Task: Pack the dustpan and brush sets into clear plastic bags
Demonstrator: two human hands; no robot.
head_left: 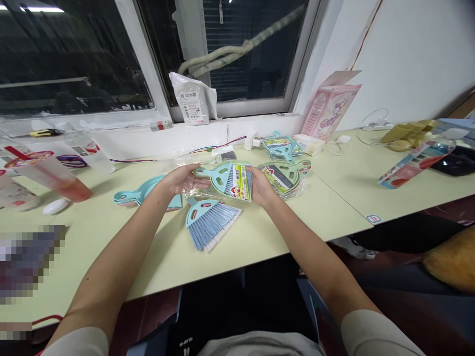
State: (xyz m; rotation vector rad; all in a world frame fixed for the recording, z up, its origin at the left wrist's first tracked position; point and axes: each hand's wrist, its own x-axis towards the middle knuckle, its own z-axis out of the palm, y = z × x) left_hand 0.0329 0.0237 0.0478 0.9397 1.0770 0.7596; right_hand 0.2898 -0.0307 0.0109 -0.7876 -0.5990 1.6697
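Note:
Between my hands is a plastic-wrapped dustpan and brush set (234, 181), a blue brush over a green dustpan with a yellow label. My left hand (181, 179) holds the bag at the handle end, thumb on top and fingers underneath. At the other end, my right hand (261, 187) pinches the right edge. Just below lies an unwrapped blue brush (211, 222) with grey-blue, white-tipped bristles. Stacked blue dustpans (138, 193) rest partly behind my left forearm. Close to my right hand are wrapped green sets (287, 175), with wrapped blue sets (281, 145) farther back.
On the table's left stand a drink cup (55, 173) and a clear bottle (91, 148), with a white mouse (55, 206) nearby. A pink box (330, 109) stands at the back right; a labelled bottle (411, 160) leans farther right. A white parcel (193, 101) sits on the windowsill.

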